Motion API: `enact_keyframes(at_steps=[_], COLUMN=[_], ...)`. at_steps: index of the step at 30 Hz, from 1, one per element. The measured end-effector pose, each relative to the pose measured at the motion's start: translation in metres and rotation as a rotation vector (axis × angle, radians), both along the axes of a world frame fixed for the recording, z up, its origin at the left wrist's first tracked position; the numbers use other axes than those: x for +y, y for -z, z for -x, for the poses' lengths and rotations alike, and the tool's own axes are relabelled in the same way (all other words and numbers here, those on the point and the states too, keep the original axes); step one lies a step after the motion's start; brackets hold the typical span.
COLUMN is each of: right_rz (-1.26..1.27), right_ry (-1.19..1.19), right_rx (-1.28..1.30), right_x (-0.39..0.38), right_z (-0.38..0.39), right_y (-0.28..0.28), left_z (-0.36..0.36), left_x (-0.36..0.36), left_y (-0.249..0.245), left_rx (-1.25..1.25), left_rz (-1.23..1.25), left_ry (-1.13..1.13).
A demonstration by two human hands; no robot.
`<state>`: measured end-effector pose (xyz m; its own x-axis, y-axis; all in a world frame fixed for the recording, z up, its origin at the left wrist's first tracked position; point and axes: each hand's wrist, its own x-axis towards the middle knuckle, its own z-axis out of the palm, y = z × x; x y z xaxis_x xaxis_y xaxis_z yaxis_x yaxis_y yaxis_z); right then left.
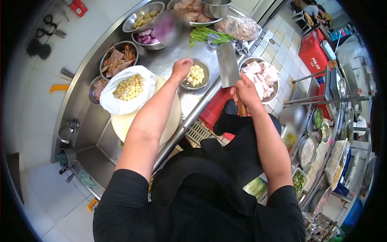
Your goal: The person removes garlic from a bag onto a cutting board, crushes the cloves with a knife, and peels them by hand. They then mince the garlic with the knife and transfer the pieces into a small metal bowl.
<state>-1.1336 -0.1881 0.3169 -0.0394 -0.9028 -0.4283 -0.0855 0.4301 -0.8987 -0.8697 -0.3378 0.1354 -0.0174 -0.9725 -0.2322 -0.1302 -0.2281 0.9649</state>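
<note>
My right hand [245, 93] is wrapped round the wooden handle of a cleaver [228, 64], its broad blade pointing up and away past the counter's front edge. My left hand [182, 68] is closed at the left rim of a metal bowl of peeled garlic [195, 75]; what its fingers hold, if anything, is hidden. Left of that arm, a white plastic bag [107, 97] full of garlic cloves [130, 88] sits open on a round pale cutting board [173, 115].
Bowls of sliced meat [119, 60], purple onions [147, 37] and yellowish pieces [145, 19] line the back of the steel counter. Green stalks [209, 36] lie near the bagged food [242, 28]. Raw chicken [262, 78] fills a bowl at right. Shelves [322, 103] stand farther right.
</note>
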Motion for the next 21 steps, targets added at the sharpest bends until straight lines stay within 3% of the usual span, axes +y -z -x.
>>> enact_keyframes(at_steps=[2, 6, 10, 12, 15, 18, 19, 21], right_rz=[-0.004, 0.018, 0.03, 0.046, 0.073, 0.059, 0.059, 0.058], right_ry=[0.039, 0.081, 0.106, 0.121, 0.114, 0.114, 0.098, 0.075], right_rx=[-0.033, -0.065, -0.113, -0.126, -0.141, -0.163, -0.159, -0.144], right_x=[-0.008, -0.02, -0.027, -0.032, -0.039, -0.042, -0.044, -0.043], right_z=[0.0, -0.015, -0.019, -0.021, -0.027, -0.038, -0.041, -0.047], right_y=[0.007, -0.001, -0.01, -0.013, -0.015, -0.017, -0.016, -0.015], left_z=[-0.004, -0.021, -0.093, -0.154, -0.217, -0.245, -0.235, -0.237], left_x=[0.002, 0.034, 0.114, 0.133, 0.143, 0.152, 0.158, 0.157], left_y=[-0.002, -0.064, -0.084, -0.066, -0.057, -0.047, -0.067, -0.089], left_rx=[0.069, 0.083, 0.008, 0.035, -0.666, -1.094, -1.009, -0.909], left_rz=[0.03, 0.28, 0.568, 0.489, 0.223, 0.582, 0.437, 0.376], left_ry=[-0.071, -0.184, -0.293, -0.426, -0.391, -0.138, -0.138, -0.28])
